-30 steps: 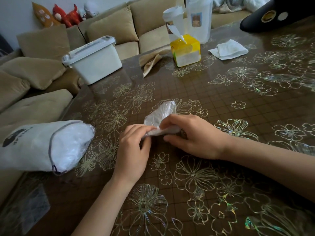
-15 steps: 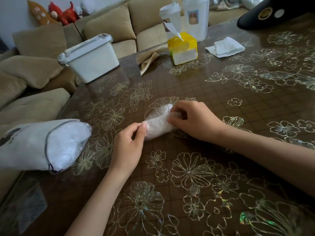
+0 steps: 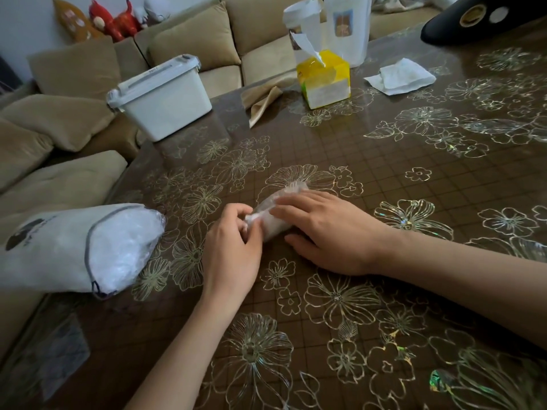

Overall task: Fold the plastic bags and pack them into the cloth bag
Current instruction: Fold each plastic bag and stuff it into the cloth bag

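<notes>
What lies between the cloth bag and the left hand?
Nothing: only bare flower-patterned table separates the cloth bag from the left hand, as the head view shows.

Clear plastic bag (image 3: 275, 229), folded to a compact strip, lies flat; white drawstring cloth bag (image 3: 59, 247) lies sideways to its left, stuffed full.

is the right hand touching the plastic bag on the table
Touching. The head view shows the right hand with its fingers flat across the folded plastic bag, pressing it onto the table, while the left hand pinches the bag's near end.
</notes>
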